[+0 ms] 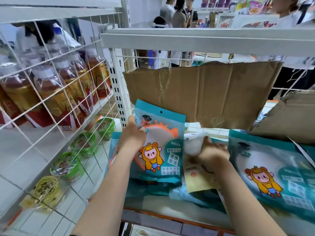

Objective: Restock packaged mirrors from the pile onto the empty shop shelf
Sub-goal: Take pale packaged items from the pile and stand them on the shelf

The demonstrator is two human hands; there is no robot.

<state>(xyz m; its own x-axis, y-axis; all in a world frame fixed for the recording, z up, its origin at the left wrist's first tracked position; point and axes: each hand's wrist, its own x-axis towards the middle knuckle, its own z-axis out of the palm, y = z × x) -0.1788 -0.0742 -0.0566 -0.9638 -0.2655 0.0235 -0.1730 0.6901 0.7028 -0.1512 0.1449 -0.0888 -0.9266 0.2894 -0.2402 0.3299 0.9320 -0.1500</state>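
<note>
Mirror packs handled on the shelf [170, 222], centre frame.
The left hand [132, 135] pinches one teal mirror pack [163, 133] upright by its left edge; the right hand [213, 155] curls its fingers round a pale packet [194, 145]. A second teal pack [265, 172] lies lower right. Torn cardboard [201, 92] stands behind; three green tubs [83, 143] sit lower left, beyond a wire grid [51, 86].
</note>
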